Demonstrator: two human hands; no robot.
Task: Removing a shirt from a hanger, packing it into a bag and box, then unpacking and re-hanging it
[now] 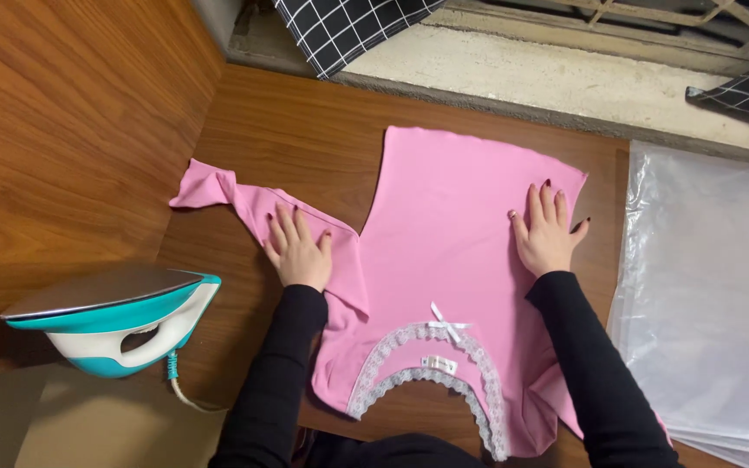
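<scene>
My left hand and right hand lie apart, palms flat, smoothing a pink top on the tabletop. I judge folding the sleeve under my left hand comes next.

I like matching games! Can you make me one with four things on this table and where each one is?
Things:
1. iron
2. left hand
3. right hand
4. plastic bags

Places:
a. flat on the pink top's body
b. far right of the table
c. standing at the left
d. flat on the top's sleeve

Pairs: 1-c, 2-d, 3-a, 4-b
</scene>
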